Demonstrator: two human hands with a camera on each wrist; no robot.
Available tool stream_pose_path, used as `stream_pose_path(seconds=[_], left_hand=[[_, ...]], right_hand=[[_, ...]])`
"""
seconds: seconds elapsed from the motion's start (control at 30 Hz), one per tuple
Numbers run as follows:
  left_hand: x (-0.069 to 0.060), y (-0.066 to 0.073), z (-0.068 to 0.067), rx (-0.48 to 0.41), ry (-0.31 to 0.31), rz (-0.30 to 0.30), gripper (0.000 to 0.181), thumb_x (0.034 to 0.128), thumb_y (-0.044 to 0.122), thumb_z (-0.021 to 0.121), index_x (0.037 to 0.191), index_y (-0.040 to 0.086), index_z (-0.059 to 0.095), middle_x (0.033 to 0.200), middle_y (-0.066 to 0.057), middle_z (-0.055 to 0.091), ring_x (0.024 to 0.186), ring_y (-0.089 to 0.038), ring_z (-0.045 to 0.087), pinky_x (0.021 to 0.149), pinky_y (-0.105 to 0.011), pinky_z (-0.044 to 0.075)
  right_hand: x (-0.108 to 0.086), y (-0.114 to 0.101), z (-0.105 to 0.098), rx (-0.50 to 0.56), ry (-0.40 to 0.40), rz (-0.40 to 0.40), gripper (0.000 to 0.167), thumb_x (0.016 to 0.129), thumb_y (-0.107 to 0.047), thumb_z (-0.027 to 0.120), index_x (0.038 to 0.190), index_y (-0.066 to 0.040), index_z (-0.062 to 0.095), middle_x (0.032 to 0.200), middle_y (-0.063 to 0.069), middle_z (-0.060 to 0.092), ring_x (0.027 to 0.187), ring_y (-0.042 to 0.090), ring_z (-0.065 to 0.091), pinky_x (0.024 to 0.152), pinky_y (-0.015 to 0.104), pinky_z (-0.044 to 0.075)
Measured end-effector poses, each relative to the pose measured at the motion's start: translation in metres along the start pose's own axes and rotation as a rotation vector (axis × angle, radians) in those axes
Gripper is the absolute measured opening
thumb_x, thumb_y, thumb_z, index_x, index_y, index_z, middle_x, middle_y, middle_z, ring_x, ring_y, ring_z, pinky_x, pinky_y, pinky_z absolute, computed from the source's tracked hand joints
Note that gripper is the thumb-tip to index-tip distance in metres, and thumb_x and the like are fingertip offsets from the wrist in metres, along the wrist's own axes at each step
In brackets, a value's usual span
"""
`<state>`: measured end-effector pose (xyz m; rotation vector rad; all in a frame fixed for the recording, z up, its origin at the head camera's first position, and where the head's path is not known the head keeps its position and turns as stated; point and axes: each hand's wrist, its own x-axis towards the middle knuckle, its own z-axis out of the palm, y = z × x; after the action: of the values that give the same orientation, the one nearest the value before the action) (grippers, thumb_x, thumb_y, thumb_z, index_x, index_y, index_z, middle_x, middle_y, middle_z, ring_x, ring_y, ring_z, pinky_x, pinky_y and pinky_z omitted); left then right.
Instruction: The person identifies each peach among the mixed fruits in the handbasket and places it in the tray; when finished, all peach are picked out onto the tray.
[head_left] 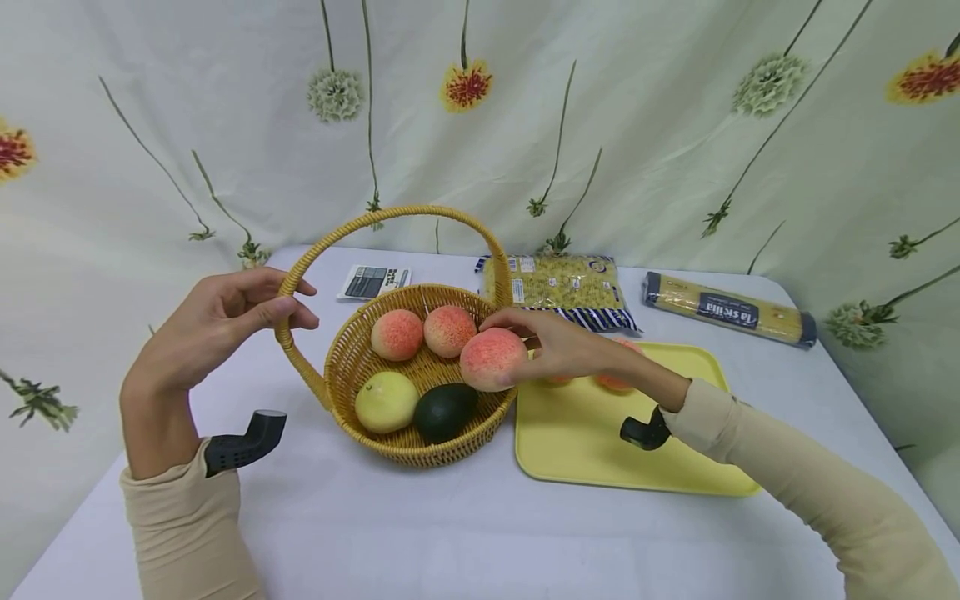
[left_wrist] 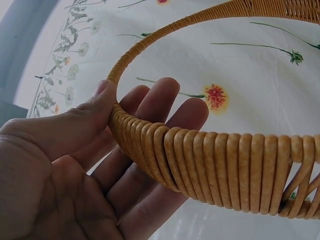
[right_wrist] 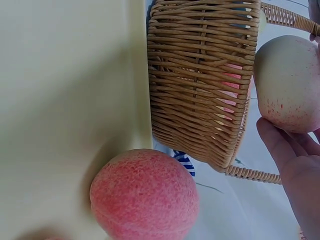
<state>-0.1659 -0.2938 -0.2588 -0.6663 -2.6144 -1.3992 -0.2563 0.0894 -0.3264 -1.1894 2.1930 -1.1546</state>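
My left hand [head_left: 213,325] holds the side of the wicker basket's arched handle [left_wrist: 225,170], thumb on one side and fingers on the other. Over the right rim of the basket [head_left: 438,455], my right hand [head_left: 562,343] grips a pink peach [head_left: 491,358]; its pale side [right_wrist: 286,82] faces the right wrist camera. Inside the basket lie two peaches at the back, one of them a peach [head_left: 397,335] on the left. In front of them are a pale yellow-green round fruit [head_left: 386,402] and a dark green avocado [head_left: 446,412].
Right of the basket is a yellow tray [head_left: 600,462] with more peaches, one a pink peach [right_wrist: 145,195] near its edge. Behind stand a bag of pasta [head_left: 558,283], a spaghetti pack [head_left: 727,308] and a small printed packet [head_left: 375,282]. A flowered cloth [head_left: 420,125] hangs at the back.
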Motion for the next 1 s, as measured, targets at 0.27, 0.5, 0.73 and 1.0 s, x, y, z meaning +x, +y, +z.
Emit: stream_pose_path(seconds=[0.27, 0.5, 0.73, 1.0], left_hand=[[0.000, 0.000, 0.001, 0.001, 0.001, -0.003, 0.016, 0.0977, 0.005, 0.053, 0.112, 0.002, 0.060, 0.089, -0.008, 0.073, 0.088, -0.015, 0.069, 0.086, -0.019, 0.041], [0.000, 0.000, 0.001, 0.003, 0.003, -0.018, 0.014, 0.0979, 0.006, 0.053, 0.109, 0.001, 0.059, 0.090, -0.007, 0.073, 0.088, -0.015, 0.069, 0.086, -0.019, 0.040], [0.001, 0.000, 0.001, -0.002, 0.003, -0.013, 0.014, 0.0979, 0.006, 0.053, 0.109, 0.001, 0.059, 0.090, -0.008, 0.073, 0.089, -0.015, 0.069, 0.087, -0.019, 0.040], [0.000, 0.000, 0.001, -0.002, 0.004, -0.010, 0.014, 0.0978, 0.005, 0.053, 0.109, 0.000, 0.059, 0.090, -0.010, 0.073, 0.089, -0.016, 0.069, 0.086, -0.019, 0.042]], right_hand=[[-0.017, 0.003, -0.005, 0.065, 0.018, 0.041, 0.055, 0.083, -0.022, 0.074, 0.132, -0.023, 0.049, 0.130, -0.003, 0.055, 0.118, 0.014, 0.055, 0.096, 0.039, 0.047], [-0.032, 0.007, -0.008, 0.105, 0.036, 0.046, 0.059, 0.081, -0.021, 0.075, 0.134, -0.021, 0.049, 0.130, 0.000, 0.055, 0.116, 0.017, 0.056, 0.097, 0.040, 0.047], [-0.047, 0.012, -0.014, 0.032, 0.083, 0.048, 0.059, 0.082, -0.023, 0.076, 0.135, -0.019, 0.048, 0.130, 0.001, 0.056, 0.113, 0.017, 0.059, 0.093, 0.039, 0.049], [-0.067, 0.019, -0.024, 0.043, 0.133, 0.092, 0.061, 0.085, -0.020, 0.073, 0.138, -0.016, 0.044, 0.134, 0.004, 0.053, 0.119, 0.021, 0.055, 0.098, 0.042, 0.046]])
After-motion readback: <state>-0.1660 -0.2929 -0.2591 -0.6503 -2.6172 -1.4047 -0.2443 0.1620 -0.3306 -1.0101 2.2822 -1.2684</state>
